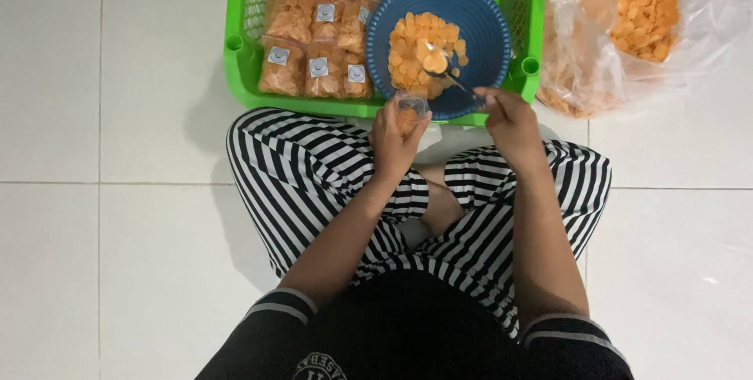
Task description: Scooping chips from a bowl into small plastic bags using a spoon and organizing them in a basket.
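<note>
from the head camera, the spoon (449, 74) lay slantwise, bowl up-left over the orange chips (420, 54), handle running down-right into the right hand (506, 113), which pinched it. the left hand (396, 137) was clasped around a small clear bag (411, 105), its mouth upward, just at the near rim of the blue bowl (490, 35). the bowl sat in a green basket (243, 50) beside rows of filled packets (318, 31). a large plastic sack (690, 43) lay to the right. open white tile floor (102, 192) spread leftward around the striped legs (290, 176).
</note>
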